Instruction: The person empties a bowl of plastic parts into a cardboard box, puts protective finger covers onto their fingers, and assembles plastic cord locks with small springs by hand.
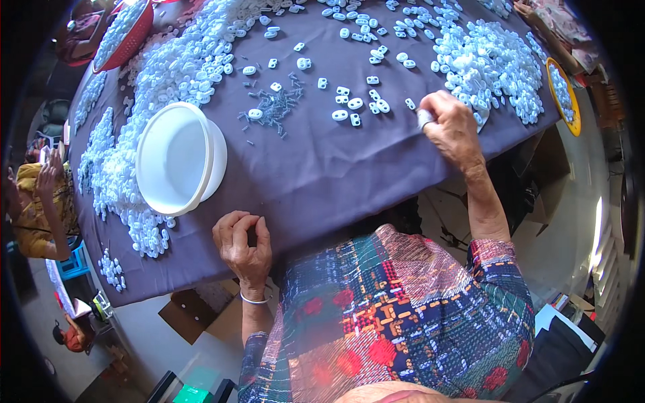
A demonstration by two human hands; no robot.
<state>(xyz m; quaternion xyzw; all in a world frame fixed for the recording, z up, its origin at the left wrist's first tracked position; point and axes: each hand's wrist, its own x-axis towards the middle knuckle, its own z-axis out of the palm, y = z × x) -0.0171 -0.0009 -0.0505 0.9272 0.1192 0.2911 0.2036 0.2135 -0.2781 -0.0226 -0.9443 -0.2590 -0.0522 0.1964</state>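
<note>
My left hand (243, 243) is at the table's near edge with its fingers curled and the thumb bent in, forming a loop. Whatever its fingertips may hold is too small to make out. A white plastic tub (176, 161), with none of the white pieces visible inside, stands just beyond it. Out to the right, my right hand (451, 127) is closed low over the cloth, something white around one digit. One small white oval piece with two holes (410, 104) lies beside its fingers. Several similar pieces (355, 103) and a scatter of short dark pins (277, 106) lie between the hands.
Large heaps of white pieces cover the table's left side (181, 64) and right side (494, 70). A red basket (127, 41) holds more at far left, and a yellow-rimmed tray (570, 111) sits at the right edge. Other people sit around the dark tablecloth (309, 168). A cardboard box (191, 312) is below.
</note>
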